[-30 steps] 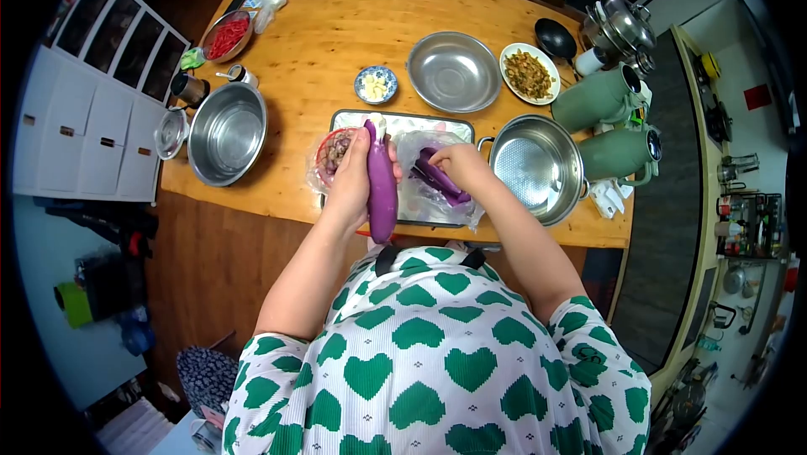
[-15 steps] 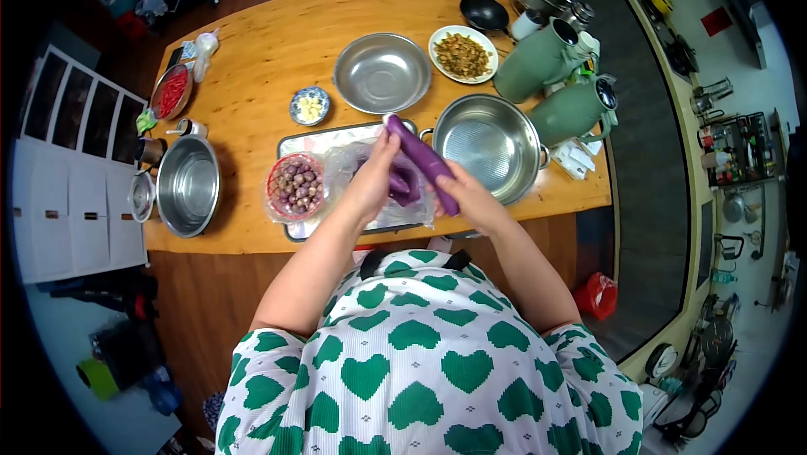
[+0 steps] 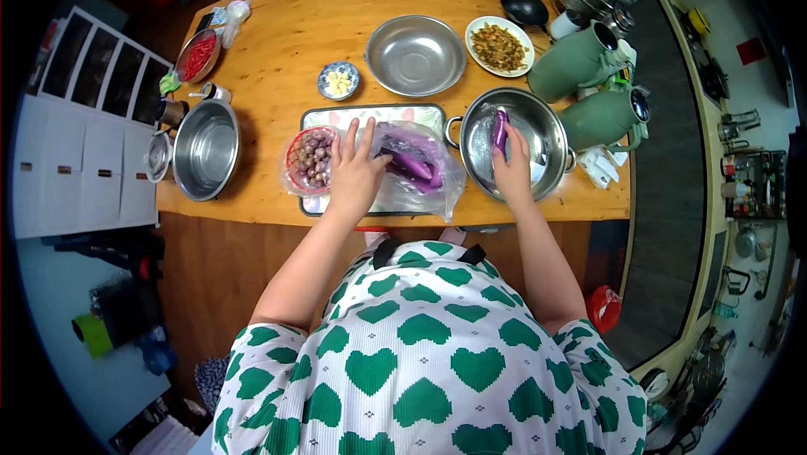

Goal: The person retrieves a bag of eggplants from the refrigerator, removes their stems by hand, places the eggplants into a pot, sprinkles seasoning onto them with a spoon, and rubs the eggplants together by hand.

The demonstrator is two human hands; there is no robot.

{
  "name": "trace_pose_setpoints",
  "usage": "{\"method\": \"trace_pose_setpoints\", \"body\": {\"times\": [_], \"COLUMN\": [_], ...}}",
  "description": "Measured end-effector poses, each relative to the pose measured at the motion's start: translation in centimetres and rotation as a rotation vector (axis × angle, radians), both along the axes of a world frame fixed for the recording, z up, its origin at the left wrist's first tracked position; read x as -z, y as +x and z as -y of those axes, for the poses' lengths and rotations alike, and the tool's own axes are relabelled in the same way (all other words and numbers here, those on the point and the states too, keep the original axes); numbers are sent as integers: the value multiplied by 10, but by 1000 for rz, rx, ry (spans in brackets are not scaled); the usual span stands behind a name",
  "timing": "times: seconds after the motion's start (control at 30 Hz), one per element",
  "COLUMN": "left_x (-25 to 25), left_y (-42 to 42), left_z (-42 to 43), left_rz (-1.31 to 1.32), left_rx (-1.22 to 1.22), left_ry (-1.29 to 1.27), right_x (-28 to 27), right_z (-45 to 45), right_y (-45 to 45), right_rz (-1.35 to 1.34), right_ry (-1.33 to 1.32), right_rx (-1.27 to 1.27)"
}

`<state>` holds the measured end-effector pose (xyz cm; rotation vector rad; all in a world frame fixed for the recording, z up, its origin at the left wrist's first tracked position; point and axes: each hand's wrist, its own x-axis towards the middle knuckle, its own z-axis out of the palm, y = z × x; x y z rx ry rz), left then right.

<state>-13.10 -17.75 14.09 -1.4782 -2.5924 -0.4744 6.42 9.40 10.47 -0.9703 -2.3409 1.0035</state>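
Observation:
My right hand [image 3: 514, 171] is closed around a long purple eggplant [image 3: 501, 129], held over the two-handled steel pot [image 3: 478, 152]. More eggplants [image 3: 416, 171] lie in a clear plastic bag [image 3: 447, 193] on a patterned tray [image 3: 410, 114]. With its fingers spread, my left hand [image 3: 355, 176] is over the left side of that bag, beside a red-rimmed bowl of small purple bulbs [image 3: 309, 157]. Whether the left fingers touch the bag, I cannot tell.
Beyond the tray stand a steel basin [image 3: 415, 55], a small dish of pale pieces [image 3: 339, 82] and a plate of chopped food [image 3: 500, 45]. Two green jugs [image 3: 572, 60] are at right. At left are a deep steel bowl [image 3: 206, 151] and a bowl of red peppers [image 3: 198, 57].
The eggplant, earlier between both hands above the bag, has moved right over the pot in my right hand. My left hand has let go and spread its fingers. The camera view has shifted.

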Motion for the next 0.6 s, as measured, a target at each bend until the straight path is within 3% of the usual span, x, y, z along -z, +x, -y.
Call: {"method": "trace_pose_setpoints", "body": {"times": [0.07, 0.1, 0.13, 0.2, 0.33, 0.43, 0.5, 0.6], "left_x": [2, 2, 1, 4, 15, 7, 3, -23], "left_y": [-2, -3, -4, -8, -20, -25, -29, -31], "left_z": [1, -1, -1, -3, -6, 0, 6, 12], "left_rz": [-33, -50, -22, -3, -189, -215, -102, 86], "left_rx": [-50, -72, -70, -86, -153, -156, -152, -118], "left_ry": [-24, -32, -70, -82, -90, -112, -135, -166], "right_x": [-23, -50, -43, -30, 28, 33, 22, -39], "right_z": [36, 62, 76, 98, 106, 102, 102, 111], "right_y": [-25, -34, -42, -64, -91, -99, -95, -85], "right_rz": [-229, -216, -166, 50, 252, 421, 269, 147], "right_ry": [-109, -276, -317, -29, 486, 474, 368, 158], "right_rx": [-175, -302, -475, -668, -548, -576, -514, -418]}}
